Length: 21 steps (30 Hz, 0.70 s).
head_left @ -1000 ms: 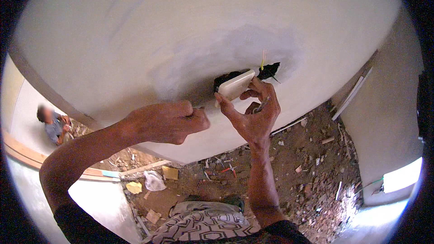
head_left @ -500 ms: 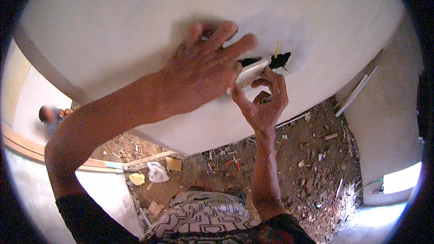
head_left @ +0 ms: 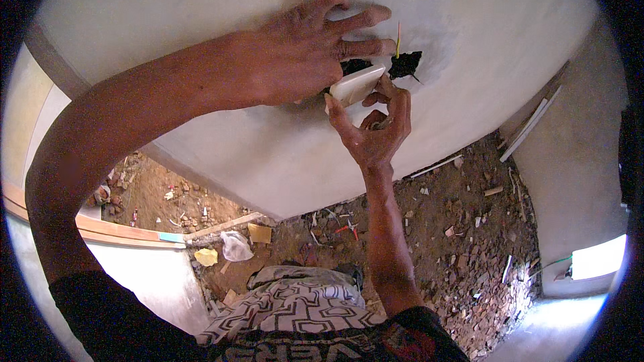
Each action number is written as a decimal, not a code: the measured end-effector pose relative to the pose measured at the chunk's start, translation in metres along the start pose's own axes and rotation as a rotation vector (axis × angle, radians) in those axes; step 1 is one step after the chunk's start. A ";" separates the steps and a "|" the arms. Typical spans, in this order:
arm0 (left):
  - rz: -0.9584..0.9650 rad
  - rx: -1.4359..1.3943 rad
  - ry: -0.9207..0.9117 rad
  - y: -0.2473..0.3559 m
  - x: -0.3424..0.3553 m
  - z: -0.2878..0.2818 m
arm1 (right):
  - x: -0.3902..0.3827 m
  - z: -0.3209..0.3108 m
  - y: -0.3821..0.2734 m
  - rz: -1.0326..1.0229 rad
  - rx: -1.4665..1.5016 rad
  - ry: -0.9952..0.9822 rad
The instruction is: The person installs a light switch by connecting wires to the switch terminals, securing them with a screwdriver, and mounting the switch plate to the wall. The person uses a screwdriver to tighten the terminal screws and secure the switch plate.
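In my right hand (head_left: 382,131) is a white rectangular electrical plate (head_left: 359,85), pinched between thumb and fingers. It tilts in front of a ragged dark hole (head_left: 406,65) in the pale wall (head_left: 302,161). A thin yellow and reddish wire (head_left: 398,40) sticks up from the hole's upper edge. My left hand (head_left: 302,53) lies against the wall just left of the hole. Its fingers are stretched apart, one reaching the hole's upper rim beside the wire. The left thumb is hidden, so I cannot tell whether it touches the plate.
Rubble covers the dirt floor (head_left: 456,241) below. Red-handled pliers (head_left: 347,228) lie there, near a clear plastic bag (head_left: 236,246) and a yellow crumpled piece (head_left: 206,257). White strips (head_left: 530,124) lean at the right wall. A wooden sill (head_left: 114,231) runs along the left.
Both hands and the hole sit higher in the picture as the view shifts. A left finger now reaches across the hole's upper edge. The person at the far left is no longer visible.
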<state>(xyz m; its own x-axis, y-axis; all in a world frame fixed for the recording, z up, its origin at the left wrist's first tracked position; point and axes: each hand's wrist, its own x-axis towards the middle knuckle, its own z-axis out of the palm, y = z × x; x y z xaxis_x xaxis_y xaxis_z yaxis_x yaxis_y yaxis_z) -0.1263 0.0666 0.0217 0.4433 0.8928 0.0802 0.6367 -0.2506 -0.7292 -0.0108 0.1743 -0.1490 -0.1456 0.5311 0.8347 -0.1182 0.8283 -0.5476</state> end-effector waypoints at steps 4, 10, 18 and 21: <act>-0.011 -0.001 -0.023 0.004 0.000 -0.005 | -0.003 0.003 -0.002 -0.041 0.013 0.053; -0.001 -0.076 0.043 -0.001 0.003 -0.005 | -0.002 0.000 -0.003 -0.032 0.002 0.066; -0.236 -0.248 0.160 0.015 -0.024 -0.024 | -0.011 0.003 -0.011 0.094 0.009 0.053; -0.595 -0.444 0.255 0.059 -0.045 -0.005 | -0.010 0.000 -0.019 0.173 -0.058 0.012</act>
<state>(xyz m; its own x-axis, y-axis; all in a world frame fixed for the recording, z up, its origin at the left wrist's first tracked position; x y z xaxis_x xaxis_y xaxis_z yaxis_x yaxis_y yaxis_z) -0.1053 0.0093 -0.0217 0.0449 0.8239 0.5649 0.9815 0.0689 -0.1785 -0.0073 0.1535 -0.1470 -0.1466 0.6685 0.7291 -0.0357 0.7330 -0.6792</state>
